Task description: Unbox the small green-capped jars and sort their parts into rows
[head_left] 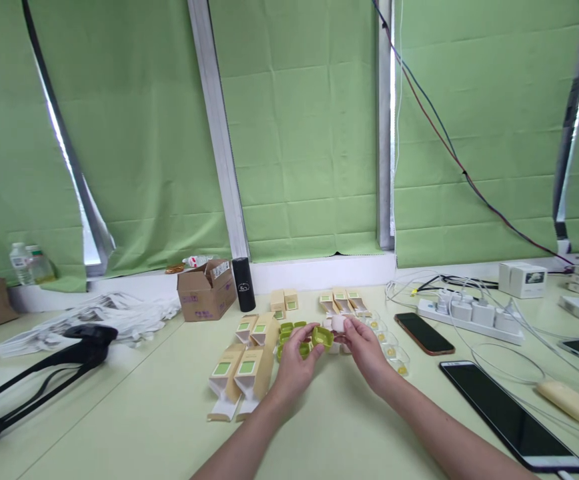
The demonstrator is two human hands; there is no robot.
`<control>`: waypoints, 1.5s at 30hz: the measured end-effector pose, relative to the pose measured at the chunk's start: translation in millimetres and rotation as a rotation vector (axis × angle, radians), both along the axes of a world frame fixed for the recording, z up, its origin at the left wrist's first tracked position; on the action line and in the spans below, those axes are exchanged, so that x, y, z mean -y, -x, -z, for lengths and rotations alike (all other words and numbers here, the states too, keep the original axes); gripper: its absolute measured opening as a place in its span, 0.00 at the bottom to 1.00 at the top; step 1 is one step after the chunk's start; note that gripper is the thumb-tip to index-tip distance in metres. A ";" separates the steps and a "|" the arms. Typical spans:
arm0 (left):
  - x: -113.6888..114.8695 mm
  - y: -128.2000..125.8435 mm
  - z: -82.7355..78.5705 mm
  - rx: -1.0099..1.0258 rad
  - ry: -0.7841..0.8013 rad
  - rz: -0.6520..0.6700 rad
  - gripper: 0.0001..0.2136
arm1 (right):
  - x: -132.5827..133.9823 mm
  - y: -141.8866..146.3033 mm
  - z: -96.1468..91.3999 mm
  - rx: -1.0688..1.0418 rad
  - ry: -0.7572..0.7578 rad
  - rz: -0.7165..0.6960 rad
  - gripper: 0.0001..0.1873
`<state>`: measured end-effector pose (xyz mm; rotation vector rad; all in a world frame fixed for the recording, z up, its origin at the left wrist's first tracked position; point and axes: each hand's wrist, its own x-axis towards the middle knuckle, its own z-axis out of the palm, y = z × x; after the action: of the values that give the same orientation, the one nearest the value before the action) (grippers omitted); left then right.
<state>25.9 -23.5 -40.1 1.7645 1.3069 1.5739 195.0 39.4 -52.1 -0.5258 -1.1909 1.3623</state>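
Note:
My left hand [297, 355] grips a small green cup [322, 338], tilted so that its hollow side shows. Pinched in my right hand [364, 343] is a small whitish-pink piece [338, 324], held close beside the cup. More green cups [287, 328] stand on the table behind my left hand. By my right hand are several small clear cups [391, 351] with yellow at the bottom. Open beige boxes [250, 369] with green squares lie left of my left hand, and more beige boxes [342, 301] stand behind the hands.
To the right lie a phone [424, 333], a larger phone [512, 413], a power strip [469, 319] with chargers, and loose cables. A cardboard box [206, 291] and a black cylinder [243, 285] stand at the back. At left are white bundles [94, 321] and a black strapped object [84, 347].

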 end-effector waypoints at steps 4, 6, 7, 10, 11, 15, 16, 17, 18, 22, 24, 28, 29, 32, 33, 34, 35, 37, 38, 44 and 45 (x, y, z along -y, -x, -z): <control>-2.0 2.7 1.7 0.062 -0.037 -0.019 0.22 | 3.1 -1.5 -4.3 -0.152 0.137 -0.127 0.26; -4.1 5.1 3.3 0.126 -0.039 -0.024 0.23 | 6.5 -2.8 -7.3 -0.186 0.167 -0.144 0.26; -5.1 6.5 4.1 0.156 -0.037 -0.029 0.24 | 8.1 -3.5 -8.8 -0.190 0.172 -0.152 0.26; -7.5 10.2 6.1 0.206 -0.027 -0.064 0.25 | 11.7 -4.6 -12.2 -0.188 0.160 -0.174 0.26; -7.8 11.0 6.3 0.210 -0.025 -0.078 0.25 | 12.7 -4.7 -12.9 -0.186 0.154 -0.177 0.27; -6.8 10.9 5.3 0.217 -0.034 -0.090 0.25 | 16.5 -4.6 -15.2 -0.149 0.106 -0.144 0.29; -6.1 10.4 4.6 0.218 -0.036 -0.087 0.25 | 17.6 -4.7 -16.0 -0.129 0.084 -0.134 0.28; -5.3 9.8 3.9 0.219 -0.036 -0.085 0.25 | 18.7 -4.9 -16.9 -0.107 0.059 -0.127 0.27; -4.5 9.2 3.2 0.219 -0.036 -0.087 0.25 | 19.8 -5.3 -17.8 -0.084 0.035 -0.121 0.27; -1.7 8.1 1.5 0.216 -0.021 -0.095 0.26 | 20.3 -6.5 -19.4 0.018 -0.026 -0.105 0.27; -1.1 8.0 1.1 0.213 -0.012 -0.095 0.26 | 17.5 -6.5 -18.3 0.068 -0.044 -0.072 0.29; -0.8 7.8 0.8 0.195 -0.021 -0.101 0.25 | 8.8 -8.0 -14.9 0.170 -0.138 0.080 0.29; -0.8 7.7 0.8 0.190 -0.026 -0.106 0.25 | 7.1 -9.6 -14.7 0.234 -0.189 0.134 0.27; -0.7 7.3 0.6 0.175 -0.033 -0.125 0.24 | 5.1 -17.9 -16.9 0.528 -0.398 0.321 0.20; -0.6 7.2 0.5 0.169 -0.035 -0.131 0.24 | 5.3 -21.4 -18.5 0.637 -0.476 0.378 0.19; -0.7 7.1 0.4 0.164 -0.037 -0.134 0.24 | 5.8 -24.8 -20.4 0.746 -0.552 0.426 0.18; -0.8 7.1 0.4 0.162 -0.041 -0.135 0.24 | 6.4 -28.0 -22.4 0.857 -0.621 0.463 0.18; -1.2 7.2 0.4 0.163 -0.052 -0.134 0.23 | 7.8 -33.4 -26.3 1.075 -0.724 0.508 0.19; -1.5 7.2 0.5 0.164 -0.059 -0.134 0.23 | 8.4 -35.3 -28.0 1.178 -0.757 0.516 0.19; -1.3 6.6 0.1 0.140 -0.082 -0.141 0.22 | 12.7 -37.7 -32.4 1.504 -0.860 0.471 0.17; -0.9 6.3 -0.1 0.136 -0.080 -0.142 0.22 | 13.6 -37.2 -32.1 1.524 -0.865 0.460 0.15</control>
<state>19.7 -22.6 -40.0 1.6088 1.3455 1.8133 232.2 25.8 -20.1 -1.1229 -2.4244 -0.2707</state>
